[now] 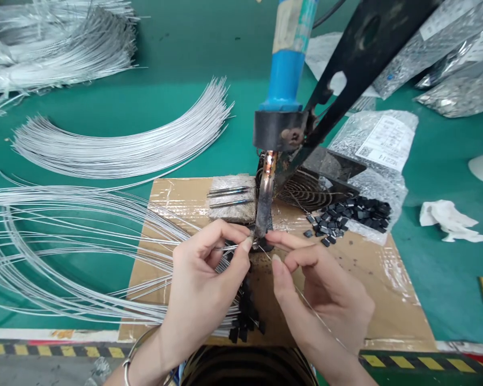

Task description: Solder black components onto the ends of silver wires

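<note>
Left hand (211, 284) pinches wire (227, 248), right hand (329, 287) thin solder (301, 294); partly hidden, black-ended wires (145, 312) appear done, a plain bundle (120, 153) untouched.

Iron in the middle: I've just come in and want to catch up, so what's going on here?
A person's left hand pinches a wire close by the tip of the iron. The right hand holds a thin strand that runs up to the same spot. Loose black parts lie to the right, and a bundle of white wires lies at the back left.
</note>
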`<state>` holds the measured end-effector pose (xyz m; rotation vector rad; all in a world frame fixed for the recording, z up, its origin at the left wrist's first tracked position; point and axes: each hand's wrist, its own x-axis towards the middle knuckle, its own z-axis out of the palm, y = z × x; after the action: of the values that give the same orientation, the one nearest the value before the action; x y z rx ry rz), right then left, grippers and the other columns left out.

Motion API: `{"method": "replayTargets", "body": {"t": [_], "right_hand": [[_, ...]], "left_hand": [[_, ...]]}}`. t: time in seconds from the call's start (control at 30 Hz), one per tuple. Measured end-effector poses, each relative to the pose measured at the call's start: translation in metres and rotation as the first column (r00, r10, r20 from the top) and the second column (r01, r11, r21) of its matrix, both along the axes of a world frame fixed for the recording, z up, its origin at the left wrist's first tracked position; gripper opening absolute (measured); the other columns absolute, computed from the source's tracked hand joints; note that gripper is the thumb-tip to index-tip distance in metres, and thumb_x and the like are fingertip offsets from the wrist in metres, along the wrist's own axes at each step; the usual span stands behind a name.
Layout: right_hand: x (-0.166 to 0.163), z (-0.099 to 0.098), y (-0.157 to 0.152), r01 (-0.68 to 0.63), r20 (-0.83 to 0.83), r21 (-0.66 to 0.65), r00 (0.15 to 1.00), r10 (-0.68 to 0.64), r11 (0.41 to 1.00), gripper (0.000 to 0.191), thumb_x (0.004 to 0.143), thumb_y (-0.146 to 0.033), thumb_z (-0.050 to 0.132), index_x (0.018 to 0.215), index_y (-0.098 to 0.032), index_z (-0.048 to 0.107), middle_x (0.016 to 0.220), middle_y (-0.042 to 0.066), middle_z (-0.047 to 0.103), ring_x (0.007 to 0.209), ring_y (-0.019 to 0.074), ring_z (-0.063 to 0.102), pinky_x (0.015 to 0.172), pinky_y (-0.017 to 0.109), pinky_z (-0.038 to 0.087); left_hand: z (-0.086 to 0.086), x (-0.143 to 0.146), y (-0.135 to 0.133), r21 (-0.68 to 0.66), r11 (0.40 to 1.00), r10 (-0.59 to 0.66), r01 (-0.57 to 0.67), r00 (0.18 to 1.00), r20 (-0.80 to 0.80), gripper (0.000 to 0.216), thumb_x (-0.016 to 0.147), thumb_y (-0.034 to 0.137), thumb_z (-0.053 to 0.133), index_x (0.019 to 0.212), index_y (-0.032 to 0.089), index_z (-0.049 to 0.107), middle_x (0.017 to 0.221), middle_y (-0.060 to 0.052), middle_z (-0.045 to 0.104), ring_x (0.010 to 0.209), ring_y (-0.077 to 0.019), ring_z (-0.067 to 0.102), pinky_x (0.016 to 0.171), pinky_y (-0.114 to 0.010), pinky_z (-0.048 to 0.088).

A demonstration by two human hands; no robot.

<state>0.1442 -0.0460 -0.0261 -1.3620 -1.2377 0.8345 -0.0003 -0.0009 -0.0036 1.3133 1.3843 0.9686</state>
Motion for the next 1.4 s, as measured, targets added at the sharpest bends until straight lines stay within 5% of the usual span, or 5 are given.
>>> {"method": "replayTargets", "body": {"t": [0.27,1.4], "right_hand": [[-0.0004,-0.0048,-0.0007,0.007,0.055,0.109,0.998,-0.013,0.994,0.022,0.086,0.0,0.069,0.086,-0.021,0.063,0.116,0.005,0.079,0.106,0.0155,0.077,0.092,0.023,0.059],[-0.0019,-0.0082,-0.004,0.016,0.084,0.149,0.996,-0.029,0.989,0.022,0.086,0.001,0.07,0.091,-0.02,0.065,0.117,0.005,0.079,0.107,0.0158,0.077,0.096,0.024,0.059]], "left_hand": [[-0.0006,0.0012,-0.0002,0.019,1.0,-0.003,0.004,1.0,-0.025,0.015,0.09,0.01,0.069,0.078,0.019,0.07,0.083,0.001,0.075,0.076,-0.0105,0.068,0.065,-0.015,0.051],[-0.0026,0.0004,-0.0019,0.023,1.0,-0.003,0.004,0.999,-0.053,0.013,0.09,0.013,0.069,0.078,0.02,0.07,0.084,0.0,0.075,0.081,-0.0149,0.072,0.065,-0.02,0.052]]}}
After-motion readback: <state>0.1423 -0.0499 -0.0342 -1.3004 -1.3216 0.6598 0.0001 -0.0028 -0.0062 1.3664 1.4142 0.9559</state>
